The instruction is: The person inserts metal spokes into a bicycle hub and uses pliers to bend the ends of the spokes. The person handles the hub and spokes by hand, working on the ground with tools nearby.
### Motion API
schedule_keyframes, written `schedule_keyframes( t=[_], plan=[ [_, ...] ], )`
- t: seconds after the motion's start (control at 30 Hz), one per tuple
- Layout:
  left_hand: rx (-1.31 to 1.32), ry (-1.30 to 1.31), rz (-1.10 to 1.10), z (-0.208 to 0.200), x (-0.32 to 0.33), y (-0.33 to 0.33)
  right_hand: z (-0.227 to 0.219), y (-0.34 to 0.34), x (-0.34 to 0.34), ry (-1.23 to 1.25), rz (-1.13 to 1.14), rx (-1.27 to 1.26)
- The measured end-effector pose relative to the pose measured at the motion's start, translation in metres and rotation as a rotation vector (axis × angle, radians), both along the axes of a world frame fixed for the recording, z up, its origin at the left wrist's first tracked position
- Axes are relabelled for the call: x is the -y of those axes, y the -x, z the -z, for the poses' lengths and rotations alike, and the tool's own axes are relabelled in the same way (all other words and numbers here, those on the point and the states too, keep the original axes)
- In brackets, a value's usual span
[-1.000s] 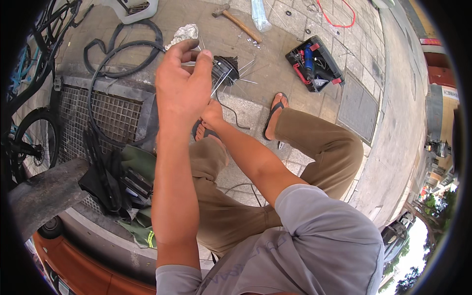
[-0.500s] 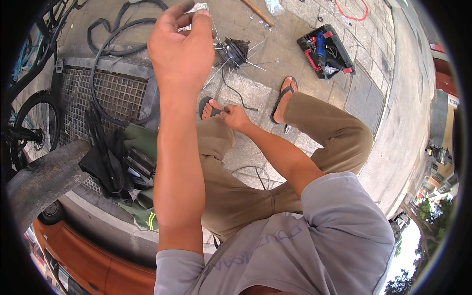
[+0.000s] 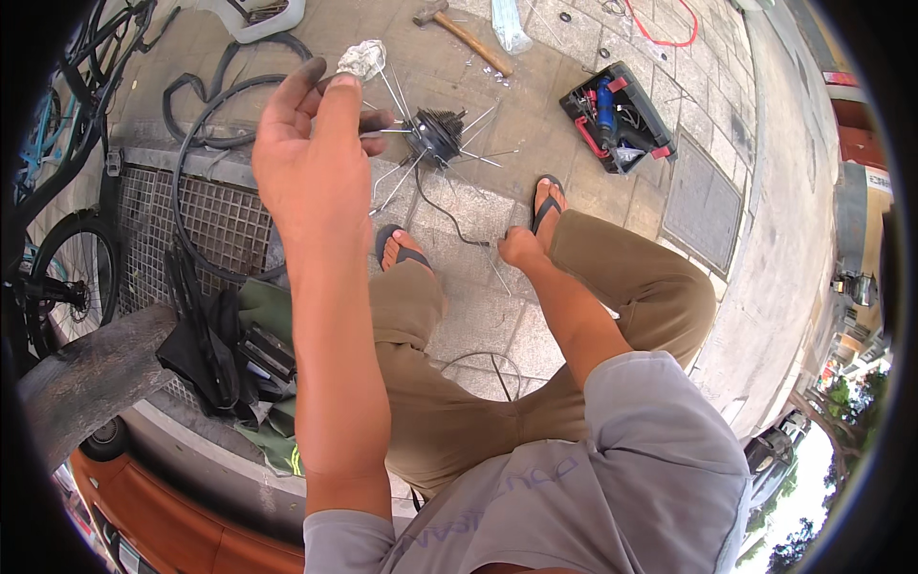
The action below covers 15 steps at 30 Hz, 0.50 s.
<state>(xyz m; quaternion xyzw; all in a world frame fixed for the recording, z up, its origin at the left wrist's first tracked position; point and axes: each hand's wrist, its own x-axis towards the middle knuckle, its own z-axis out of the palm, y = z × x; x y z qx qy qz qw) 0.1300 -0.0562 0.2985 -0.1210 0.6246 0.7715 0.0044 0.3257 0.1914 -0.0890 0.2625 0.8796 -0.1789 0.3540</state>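
My left hand [image 3: 316, 143] is raised, palm turned away, its fingers loosely curled and apart with darkened tips; nothing shows clearly in its grasp. Just beyond its thumb is a crumpled white wad [image 3: 363, 59]; whether it touches the fingers I cannot tell. Right of this hand lies a black wheel hub [image 3: 435, 137] with loose metal spokes [image 3: 478, 158] sticking out and a black cable [image 3: 445, 215] trailing from it. My right hand [image 3: 521, 247] is closed low between my feet, near the cable's end and a thin wire-like piece [image 3: 503, 275]. What its fingers hold is hidden.
An open black tool case [image 3: 622, 120] with a blue tool lies at the far right. A hammer [image 3: 469, 40] and a plastic bag [image 3: 510, 27] lie beyond the hub. On the left are a black tyre [image 3: 182, 182], a metal grating [image 3: 206, 201], dark bags [image 3: 220, 340] and bicycles [image 3: 72, 268].
My right hand has moved from beside my left foot across to my right foot. My left hand has come lower and left, exposing more of the white wad. The whole view has shifted.
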Motion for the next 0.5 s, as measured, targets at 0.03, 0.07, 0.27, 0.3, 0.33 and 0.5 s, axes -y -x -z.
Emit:
schedule_keyframes(
  t=[0.03,0.07,0.27,0.3,0.33,0.5],
  plan=[
    [0.017,0.083,0.058,-0.001,-0.003,-0.002,0.004,0.031,-0.019,-0.020,-0.006,-0.062],
    [0.033,0.168,0.115,0.000,-0.006,-0.004,-0.003,0.066,-0.035,-0.038,-0.012,-0.124],
    [-0.049,0.777,0.619,0.020,-0.029,-0.016,-0.005,0.243,-0.128,-0.122,0.223,-0.492],
    [-0.070,0.860,0.696,0.020,-0.034,-0.013,-0.007,0.267,-0.137,-0.137,0.245,-0.503],
    [-0.089,0.948,0.777,0.019,-0.041,-0.009,-0.009,0.286,-0.145,-0.147,0.271,-0.511],
    [-0.106,1.028,0.928,0.033,-0.063,0.017,0.042,0.372,-0.182,-0.097,0.324,-0.609]
  ],
)
